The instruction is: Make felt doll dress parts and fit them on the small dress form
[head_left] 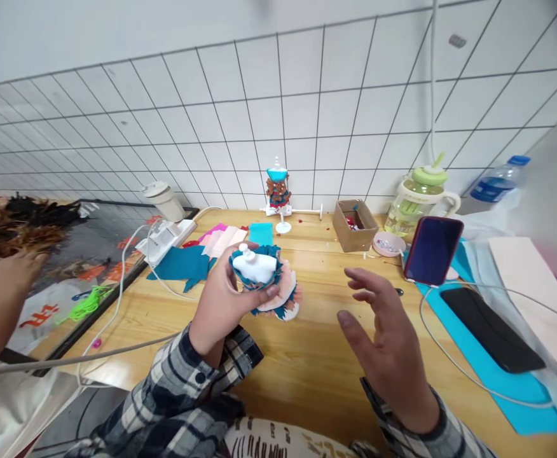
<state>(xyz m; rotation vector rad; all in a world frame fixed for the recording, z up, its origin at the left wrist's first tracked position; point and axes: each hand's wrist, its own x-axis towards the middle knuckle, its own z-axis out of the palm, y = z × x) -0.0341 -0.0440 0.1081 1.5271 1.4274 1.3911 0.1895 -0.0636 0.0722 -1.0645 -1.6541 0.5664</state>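
My left hand (224, 296) is wrapped round a small white mannequin torso (257, 267) with a knobbed neck. Frilled teal and pale pink pieces (285, 286) surround the torso and hang below it, over the wooden table (316, 343). To the right, my right hand (383, 337) hovers with its fingers apart and nothing in them. Behind the held torso stands another small mannequin (278, 187) on a white stand, dressed in bright blue, brown and red. Teal sheets (180, 262) and pale pink sheets (221, 243) lie left of my left hand.
A cardboard box (355, 226), a pink dish (389, 243), a green-lidded jug (419, 197) and a propped phone (433, 250) line the right. A black case (493, 329) lies on blue sheets. Cables cross both sides. Another person's hand (18, 273) is at far left.
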